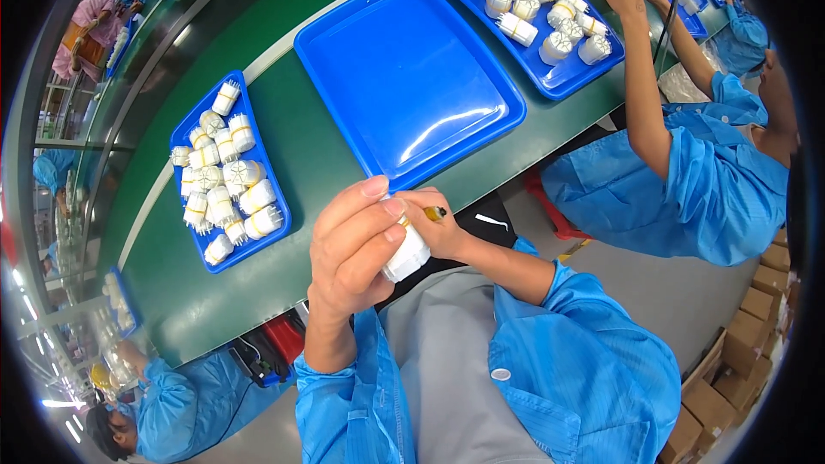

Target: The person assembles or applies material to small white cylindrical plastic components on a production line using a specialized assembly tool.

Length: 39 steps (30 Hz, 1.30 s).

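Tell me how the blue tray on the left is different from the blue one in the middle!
The left tray looks smaller; the middle tray looks bigger. White pieces fill much of the left tray, while the middle tray shows its shiny bottom. Both are blue, with raised rims, and sit on the green table.

Beyond the left hand (351, 251), the middle tray (404, 69) offers free passage between two loaded trays (524, 56).
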Motion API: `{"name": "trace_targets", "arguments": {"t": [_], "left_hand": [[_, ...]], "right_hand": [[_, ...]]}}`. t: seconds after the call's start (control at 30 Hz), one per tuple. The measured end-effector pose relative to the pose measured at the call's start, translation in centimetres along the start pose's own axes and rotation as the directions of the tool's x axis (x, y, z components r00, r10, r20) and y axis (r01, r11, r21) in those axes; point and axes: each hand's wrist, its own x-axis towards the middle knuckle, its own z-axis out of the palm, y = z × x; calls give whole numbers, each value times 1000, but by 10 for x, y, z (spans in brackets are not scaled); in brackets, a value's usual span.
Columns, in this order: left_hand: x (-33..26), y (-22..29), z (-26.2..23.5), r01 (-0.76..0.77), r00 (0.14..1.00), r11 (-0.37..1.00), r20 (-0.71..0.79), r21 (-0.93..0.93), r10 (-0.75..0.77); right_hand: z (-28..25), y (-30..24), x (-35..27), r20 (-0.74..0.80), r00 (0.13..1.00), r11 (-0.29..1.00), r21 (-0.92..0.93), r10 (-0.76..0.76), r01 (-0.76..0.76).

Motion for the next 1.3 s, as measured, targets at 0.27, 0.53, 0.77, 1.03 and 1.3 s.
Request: {"name": "trace_targets", "arguments": {"t": [0.27,0.53,0.77,1.03,1.3], "left_hand": [[-4,-1,-6,-2,1000,981,6,194,1],[-4,0,-9,72,997,967,0,245,-74],[2,5,-18,228,971,947,19,224,-239],[1,5,-17,379,925,914,-82,148,-370],[-2,8,-21,530,848,845,-66,66,-526]], "right_hand": [[-1,2,-2,22,999,999,15,43,-43],[1,4,-2,14,1000,1000,18,-5,5],[0,1,-3,26,999,998,51,41,-43],[-1,2,-2,42,998,997,57,55,-57],[-1,-6,1,57,996,997,39,64,-67]]}}
